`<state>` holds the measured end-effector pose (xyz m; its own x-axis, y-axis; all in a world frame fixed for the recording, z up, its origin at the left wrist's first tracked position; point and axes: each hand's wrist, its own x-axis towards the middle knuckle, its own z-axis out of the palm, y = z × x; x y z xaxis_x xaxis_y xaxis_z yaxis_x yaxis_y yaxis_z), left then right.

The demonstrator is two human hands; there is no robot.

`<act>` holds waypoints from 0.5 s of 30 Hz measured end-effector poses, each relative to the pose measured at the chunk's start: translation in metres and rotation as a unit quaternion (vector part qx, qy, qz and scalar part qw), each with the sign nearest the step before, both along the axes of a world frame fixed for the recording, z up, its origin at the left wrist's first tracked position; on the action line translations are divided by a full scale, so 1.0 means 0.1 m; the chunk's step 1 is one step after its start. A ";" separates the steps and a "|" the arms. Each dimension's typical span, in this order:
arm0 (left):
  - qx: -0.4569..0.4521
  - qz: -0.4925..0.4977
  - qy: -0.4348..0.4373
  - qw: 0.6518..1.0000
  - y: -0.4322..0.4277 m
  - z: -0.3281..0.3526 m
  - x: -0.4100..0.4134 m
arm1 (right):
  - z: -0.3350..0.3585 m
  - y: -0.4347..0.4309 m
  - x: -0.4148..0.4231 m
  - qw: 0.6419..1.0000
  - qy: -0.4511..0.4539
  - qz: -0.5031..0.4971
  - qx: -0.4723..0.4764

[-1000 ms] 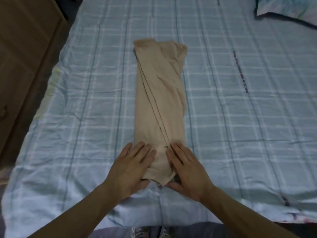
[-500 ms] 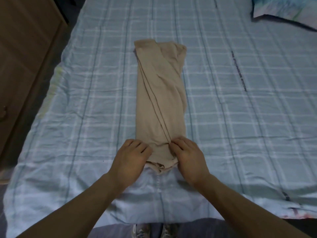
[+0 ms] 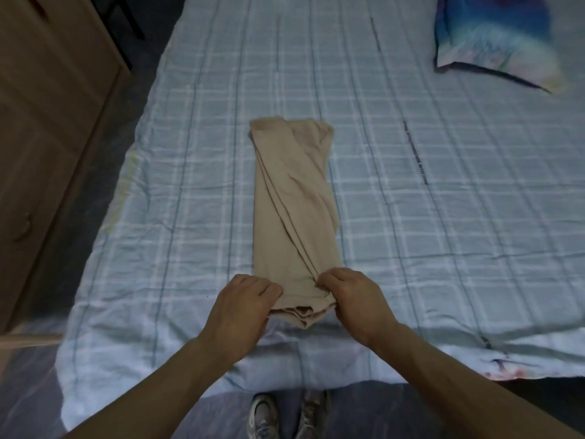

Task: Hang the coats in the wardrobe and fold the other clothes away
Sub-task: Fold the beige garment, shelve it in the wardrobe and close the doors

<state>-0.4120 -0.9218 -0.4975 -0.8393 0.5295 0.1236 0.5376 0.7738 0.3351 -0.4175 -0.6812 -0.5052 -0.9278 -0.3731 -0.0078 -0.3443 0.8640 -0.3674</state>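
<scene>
Shoes [image 3: 286, 413]: on the floor at the bed's near edge, toes towards it; the person stands close so both arms reach the cloth without stretching.
Left hand [image 3: 242, 307]: fingers curled over the near left corner of the beige garment [image 3: 292, 210], pinching its stacked layers; judged to be gripping so the layers lift together.
Right hand [image 3: 354, 299]: clenched on the near right corner of the same garment, knuckles up, matching the left so the end rises evenly.
Near end of garment: bunched and slightly raised between the two hands, just inside the bed's near edge; layers show at the fold.
Garment body: a long narrow strip, already folded lengthwise, lying flat along the middle of the bed and running away from the near edge.
Step in hand: probably bringing the near end over towards the far end to halve the length.
Bed sheet [image 3: 443, 217]: pale checked cloth, wrinkled, serving as the flat folding surface.
Wooden furniture [image 3: 47, 137]: stands off the bed's left edge; whether it is the wardrobe, I cannot tell.
Pillow [image 3: 493, 39]: at the far right corner of the bed, well apart from the garment.
</scene>
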 end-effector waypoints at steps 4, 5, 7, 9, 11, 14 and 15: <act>0.005 -0.012 -0.018 1.000 -0.06 0.43 0.27 | 0.48 0.00 0.25 0.997 -0.064 0.021 0.029; 0.005 -0.014 -0.017 1.000 -0.08 0.53 0.34 | 0.61 0.00 0.31 0.995 -0.085 0.035 0.038; -0.001 -0.020 -0.015 1.000 -0.12 0.73 0.53 | 0.87 0.01 0.43 0.988 -0.127 0.065 0.056; 0.004 -0.029 -0.015 0.999 -0.15 0.88 0.70 | 1.11 0.00 0.53 0.983 -0.145 0.085 0.068; 0.015 -0.037 -0.017 0.999 -0.17 1.02 0.78 | 1.31 0.00 0.58 0.984 -0.139 0.086 0.073; 0.026 -0.028 -0.021 0.999 -0.19 1.20 0.75 | 1.49 -0.03 0.58 0.987 -0.135 0.063 0.066; 0.029 -0.020 -0.027 0.999 -0.19 1.24 0.70 | 1.53 -0.04 0.55 0.988 -0.133 0.055 0.056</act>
